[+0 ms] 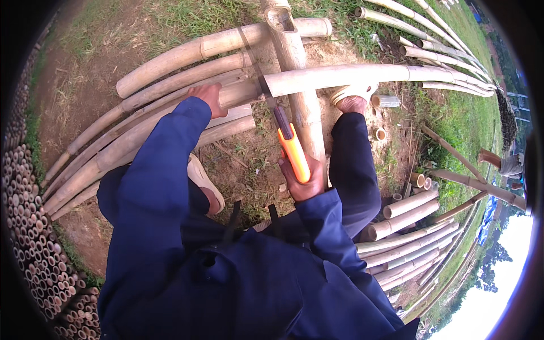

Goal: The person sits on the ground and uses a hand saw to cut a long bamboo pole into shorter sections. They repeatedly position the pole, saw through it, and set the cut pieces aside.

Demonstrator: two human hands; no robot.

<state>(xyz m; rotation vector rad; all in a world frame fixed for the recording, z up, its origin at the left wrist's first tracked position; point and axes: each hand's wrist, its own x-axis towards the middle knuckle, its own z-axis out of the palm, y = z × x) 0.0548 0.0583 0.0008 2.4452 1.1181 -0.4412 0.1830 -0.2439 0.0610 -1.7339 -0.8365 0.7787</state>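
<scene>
From where I stand, the person's right hand [298, 188] is closed firmly round the orange handle of a hand saw [281, 120] with a dark collar and a long, thin grey blade. The left hand [209, 99] is clamped over a long, thick, pale tan bamboo pole [351, 75], fingers wrapped across its top, to the left of the saw. That pole lies across a stout, straw-coloured bamboo beam [309, 119], and the blade meets it just outside the beam's left edge; how deep it has bitten, I can't tell. Near the beam's upper end, a dark hollow opens in its surface.

Off the beam's right edge, below the pole, sits a cream clog [356, 92] on the right foot, with a short, pale bamboo ring [379, 134] on the dirt nearby. A cream shoe [204, 180] is on the left foot. More tan bamboo poles [195, 51] lie to the left, and hollow bamboo ends are stacked in a pile [34, 226] at the far left.
</scene>
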